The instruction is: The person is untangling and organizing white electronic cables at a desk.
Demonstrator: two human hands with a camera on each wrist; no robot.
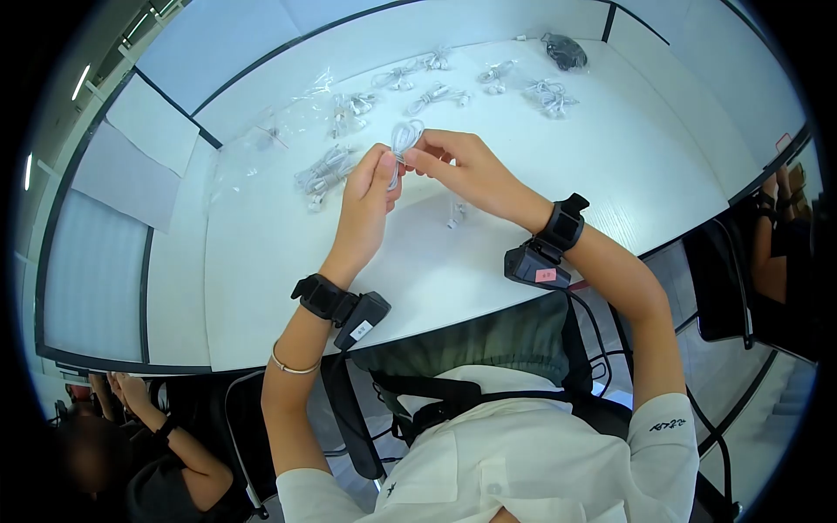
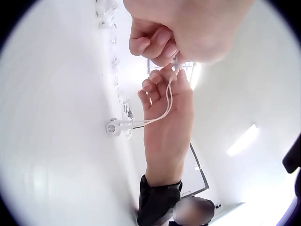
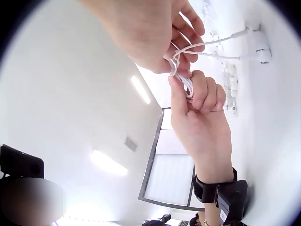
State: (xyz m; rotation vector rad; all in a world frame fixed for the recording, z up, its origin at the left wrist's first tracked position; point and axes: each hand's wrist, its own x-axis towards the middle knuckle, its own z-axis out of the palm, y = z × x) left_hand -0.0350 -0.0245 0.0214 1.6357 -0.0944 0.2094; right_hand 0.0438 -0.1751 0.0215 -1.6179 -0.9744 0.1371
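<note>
A pair of white wired earphones is held above the table, its cable wound into a looped bundle. My left hand grips the bundle, thumb against the loops, fingers curled round them. Close against it, my right hand pinches the cable near the bundle's middle with thumb and forefinger. In the right wrist view two strands run past the right hand's fingers to the earbuds. The left wrist view shows an earbud dangling low beside the right palm.
Several bagged white cables lie across the back of the white table, one bundle just left of my hands. A dark bagged item sits at the back right. Low partitions border the table. Other people sit on both sides.
</note>
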